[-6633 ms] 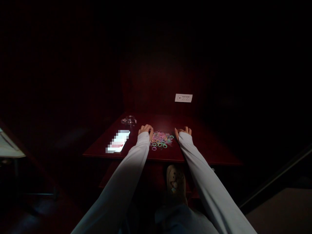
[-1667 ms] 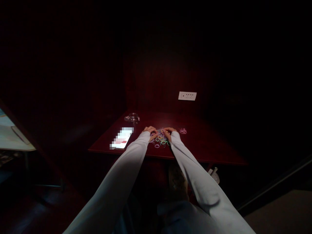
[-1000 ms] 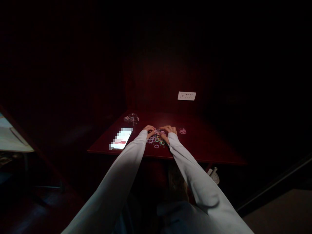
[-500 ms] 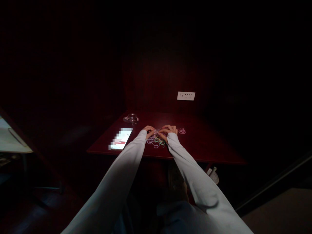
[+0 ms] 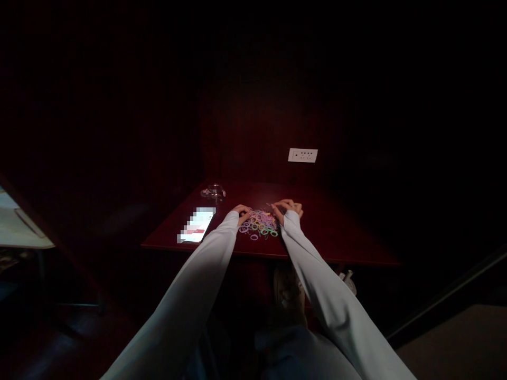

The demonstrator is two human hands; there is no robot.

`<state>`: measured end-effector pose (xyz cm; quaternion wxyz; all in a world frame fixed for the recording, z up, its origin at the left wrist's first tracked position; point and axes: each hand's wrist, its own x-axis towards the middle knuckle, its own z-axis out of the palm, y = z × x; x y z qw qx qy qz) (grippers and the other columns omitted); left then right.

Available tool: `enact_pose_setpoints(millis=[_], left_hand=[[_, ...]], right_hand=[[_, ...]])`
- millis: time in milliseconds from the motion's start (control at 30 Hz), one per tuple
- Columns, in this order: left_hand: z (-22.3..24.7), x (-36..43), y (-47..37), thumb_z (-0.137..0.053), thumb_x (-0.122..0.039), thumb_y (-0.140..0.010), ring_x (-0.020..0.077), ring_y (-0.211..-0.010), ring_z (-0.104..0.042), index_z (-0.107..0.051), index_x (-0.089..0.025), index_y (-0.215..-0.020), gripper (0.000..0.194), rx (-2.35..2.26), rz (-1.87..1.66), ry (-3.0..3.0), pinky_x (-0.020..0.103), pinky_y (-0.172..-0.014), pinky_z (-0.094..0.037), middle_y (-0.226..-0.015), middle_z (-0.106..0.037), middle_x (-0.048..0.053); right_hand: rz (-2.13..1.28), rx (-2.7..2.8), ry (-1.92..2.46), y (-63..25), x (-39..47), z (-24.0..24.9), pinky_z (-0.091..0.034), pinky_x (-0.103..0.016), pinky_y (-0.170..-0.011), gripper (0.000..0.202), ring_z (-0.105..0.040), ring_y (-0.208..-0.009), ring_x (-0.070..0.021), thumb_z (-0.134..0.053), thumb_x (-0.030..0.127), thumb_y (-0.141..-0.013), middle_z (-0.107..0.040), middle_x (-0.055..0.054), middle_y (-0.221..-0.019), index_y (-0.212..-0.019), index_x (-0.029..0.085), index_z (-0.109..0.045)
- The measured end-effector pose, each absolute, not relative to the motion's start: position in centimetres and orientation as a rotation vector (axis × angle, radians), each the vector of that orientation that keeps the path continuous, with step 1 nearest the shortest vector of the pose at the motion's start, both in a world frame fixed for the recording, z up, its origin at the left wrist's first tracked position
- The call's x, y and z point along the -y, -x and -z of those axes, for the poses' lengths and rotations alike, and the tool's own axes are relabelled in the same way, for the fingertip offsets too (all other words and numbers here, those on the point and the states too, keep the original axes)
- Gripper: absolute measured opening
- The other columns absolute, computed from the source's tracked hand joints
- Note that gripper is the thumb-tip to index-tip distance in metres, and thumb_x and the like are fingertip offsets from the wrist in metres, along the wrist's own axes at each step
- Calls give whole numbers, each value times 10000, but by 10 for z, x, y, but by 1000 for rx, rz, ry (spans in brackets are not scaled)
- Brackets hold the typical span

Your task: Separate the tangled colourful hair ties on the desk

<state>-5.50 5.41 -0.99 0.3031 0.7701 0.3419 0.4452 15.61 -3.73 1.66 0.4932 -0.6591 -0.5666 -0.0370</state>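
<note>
Right hand [image 5: 290, 206], shifted right, away from the left hand [image 5: 242, 210] and off the middle of the pile, now more exposed. Coloured bands [image 5: 259, 222]: one loose, mixed heap between the two hands. Left fingers: curled at the heap's left edge; grip cannot be told. Right fingers: narrow, at its far right edge, a thin pale sliver at the tips; whether held, unclear. Surface [image 5: 336, 237]: dark red; lit phone [image 5: 200, 224] at left. Wall: white socket plate [image 5: 303, 155]. Container [image 5: 215, 190]: clear, far left; contents too small to tell.
</note>
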Motion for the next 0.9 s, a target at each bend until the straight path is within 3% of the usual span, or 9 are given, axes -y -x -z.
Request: enact_pose_setpoints(millis=[167,333,533,633,700,800,900], left_hand=[[11,-55,57,-728,-227,-828,169,-842,-659,-693,-185,-718,124,-940,-1153,-2057,295,-827,-560,-949,-749,44],[12,-56,58,-725,-287,-846,171,-826,-659,-726,-196,-770,118,-925,-1179,-2078,291,-816,-571,-910,-747,33],[13,-56,54,-687,-252,-883,171,-844,-668,-707,-191,-767,133,-937,-1185,-2116,305,-862,-567,-946,-736,40],[12,-55,53,-693,-254,-869,151,-771,-623,-692,-199,-761,122,-989,-1189,-2111,281,-811,-550,-873,-707,10],[11,-55,53,-698,-273,-863,140,-729,-586,-669,-205,-730,152,-1019,-1200,-2094,263,-772,-533,-801,-669,-12],[10,-53,52,-693,-278,-860,134,-710,-555,-634,-208,-689,194,-1039,-1211,-2066,247,-739,-510,-750,-626,-27],[8,-50,50,-680,-239,-855,133,-706,-538,-613,-210,-669,200,-1057,-1199,-2043,247,-734,-498,-737,-605,-33]], right_hand=[[203,1056,1740,-204,37,-8,-280,-552,-1003,281,-410,-1185,-371,-654,465,-919,-687,-144,-1138,-860,231,-796],[141,985,1795,-221,41,-4,-279,-593,-978,210,-399,-1181,-396,-714,411,-846,-679,-167,-1111,-748,230,-757],[88,949,1868,-212,43,-15,-293,-568,-989,194,-414,-1180,-382,-630,346,-883,-688,-182,-1197,-864,208,-765],[30,1111,1742,-204,44,-18,-381,-478,-987,317,-511,-1086,-305,-546,428,-940,-737,-129,-1041,-827,217,-754],[-60,1319,1618,-198,45,-18,-437,-416,-962,520,-579,-970,-259,-452,554,-988,-729,-88,-826,-666,232,-703],[-167,1536,1552,-193,44,-17,-462,-410,-988,765,-629,-855,-243,-310,737,-992,-633,-63,-583,-467,260,-596],[-202,1551,1638,-193,40,-16,-459,-417,-1022,807,-656,-819,-234,-293,770,-981,-601,-58,-538,-433,271,-611]])
